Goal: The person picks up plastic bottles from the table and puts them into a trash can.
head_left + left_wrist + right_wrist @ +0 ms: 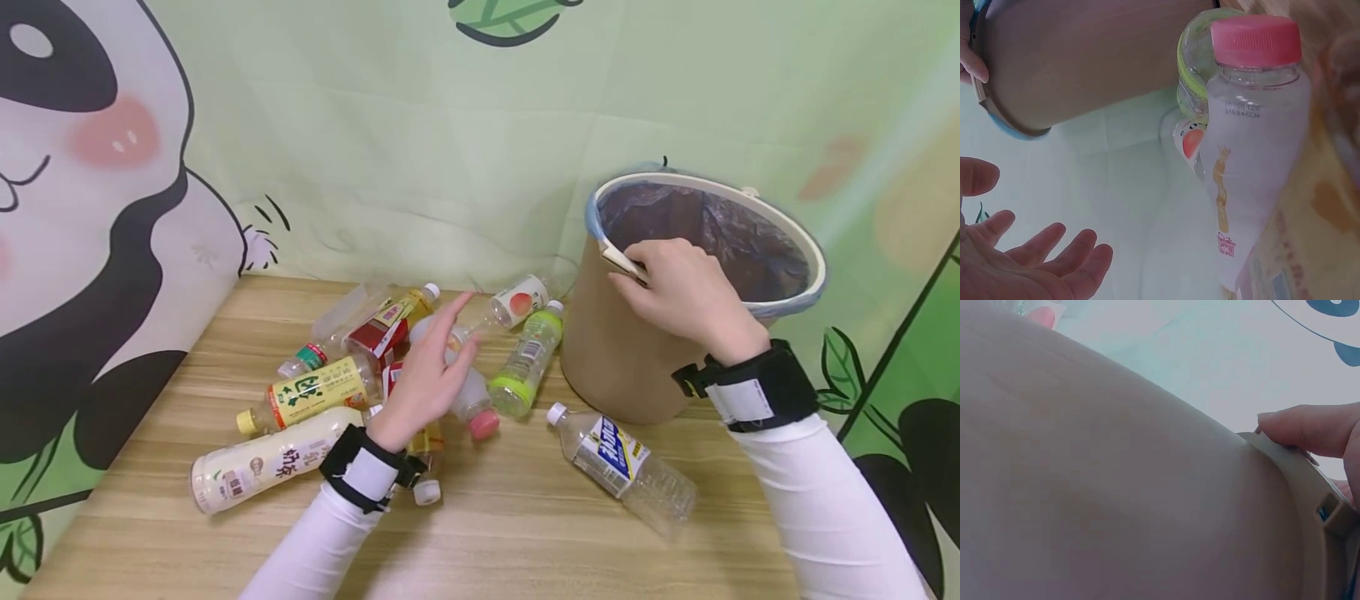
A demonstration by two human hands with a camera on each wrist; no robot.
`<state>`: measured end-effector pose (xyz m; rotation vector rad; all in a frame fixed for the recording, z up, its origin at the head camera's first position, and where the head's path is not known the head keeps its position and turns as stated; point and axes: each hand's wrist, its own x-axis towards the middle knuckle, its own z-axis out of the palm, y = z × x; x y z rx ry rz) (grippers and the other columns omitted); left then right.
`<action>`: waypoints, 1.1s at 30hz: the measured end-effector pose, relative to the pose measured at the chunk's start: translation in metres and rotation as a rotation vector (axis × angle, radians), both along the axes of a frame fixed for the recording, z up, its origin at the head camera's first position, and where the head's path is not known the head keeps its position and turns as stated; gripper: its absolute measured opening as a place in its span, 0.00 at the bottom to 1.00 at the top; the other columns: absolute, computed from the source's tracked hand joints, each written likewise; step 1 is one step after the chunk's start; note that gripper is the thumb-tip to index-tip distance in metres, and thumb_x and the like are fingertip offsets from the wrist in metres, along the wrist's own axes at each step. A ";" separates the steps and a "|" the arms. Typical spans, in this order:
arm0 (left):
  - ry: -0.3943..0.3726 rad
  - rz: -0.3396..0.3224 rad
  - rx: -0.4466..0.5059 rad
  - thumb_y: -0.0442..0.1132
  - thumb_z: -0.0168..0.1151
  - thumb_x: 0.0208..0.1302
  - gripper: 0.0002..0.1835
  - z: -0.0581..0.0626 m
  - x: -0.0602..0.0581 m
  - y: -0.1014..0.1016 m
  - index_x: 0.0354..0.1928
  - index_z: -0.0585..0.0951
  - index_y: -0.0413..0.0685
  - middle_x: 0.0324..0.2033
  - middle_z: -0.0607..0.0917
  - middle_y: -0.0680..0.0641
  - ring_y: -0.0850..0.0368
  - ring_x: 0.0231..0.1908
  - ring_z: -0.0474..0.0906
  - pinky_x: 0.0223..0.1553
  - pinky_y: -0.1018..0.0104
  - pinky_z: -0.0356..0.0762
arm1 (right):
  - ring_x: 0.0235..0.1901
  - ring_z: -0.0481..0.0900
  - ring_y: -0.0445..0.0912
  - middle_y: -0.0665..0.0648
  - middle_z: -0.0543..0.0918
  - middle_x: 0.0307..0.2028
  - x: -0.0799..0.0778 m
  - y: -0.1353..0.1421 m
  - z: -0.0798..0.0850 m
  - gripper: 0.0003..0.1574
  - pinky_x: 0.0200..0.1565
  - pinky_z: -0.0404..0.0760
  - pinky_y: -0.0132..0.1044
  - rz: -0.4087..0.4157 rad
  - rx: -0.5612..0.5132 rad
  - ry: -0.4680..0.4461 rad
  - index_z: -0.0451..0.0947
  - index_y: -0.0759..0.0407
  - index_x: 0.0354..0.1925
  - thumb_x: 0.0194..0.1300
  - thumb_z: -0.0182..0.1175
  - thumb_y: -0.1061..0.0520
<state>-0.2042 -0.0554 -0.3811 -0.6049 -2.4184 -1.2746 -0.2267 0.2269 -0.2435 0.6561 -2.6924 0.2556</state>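
Note:
My right hand is at the near left edge of a brown trash bin, its fingers over the rim and its thumb pressed on the outside. Under that grip a pale rim piece shows, and the right wrist view has my thumb on it. A bluish liner bag lines the bin. My left hand hovers over a heap of bottles, fingers extended and holding nothing. Closest to it is a clear bottle with a pink cap; a green-banded bottle lies beyond.
Left of the bin lie several plastic bottles, among them a cream milk-tea bottle and a yellow-labelled bottle. A blue-labelled bottle lies in front of the bin. Behind the wooden table hangs a printed panda cloth.

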 end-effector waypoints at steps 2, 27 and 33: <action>0.013 0.010 -0.004 0.49 0.47 0.71 0.29 0.001 0.001 0.000 0.72 0.57 0.57 0.69 0.63 0.48 0.53 0.67 0.58 0.65 0.52 0.59 | 0.15 0.65 0.47 0.52 0.66 0.15 0.001 0.001 -0.001 0.18 0.17 0.64 0.39 0.000 -0.002 0.006 0.66 0.54 0.19 0.62 0.57 0.52; 0.043 0.055 0.016 0.41 0.52 0.69 0.31 -0.001 0.003 -0.012 0.72 0.58 0.58 0.67 0.65 0.46 0.49 0.62 0.65 0.61 0.49 0.66 | 0.17 0.67 0.47 0.51 0.67 0.16 -0.001 -0.037 -0.001 0.18 0.17 0.65 0.40 0.088 -0.003 0.034 0.67 0.54 0.20 0.62 0.58 0.50; 0.056 0.050 -0.015 0.42 0.51 0.69 0.30 -0.002 0.005 -0.012 0.71 0.59 0.56 0.66 0.66 0.45 0.49 0.52 0.74 0.56 0.50 0.71 | 0.18 0.69 0.46 0.50 0.70 0.18 0.002 -0.039 0.001 0.15 0.17 0.66 0.40 0.083 -0.035 0.069 0.71 0.52 0.23 0.62 0.58 0.47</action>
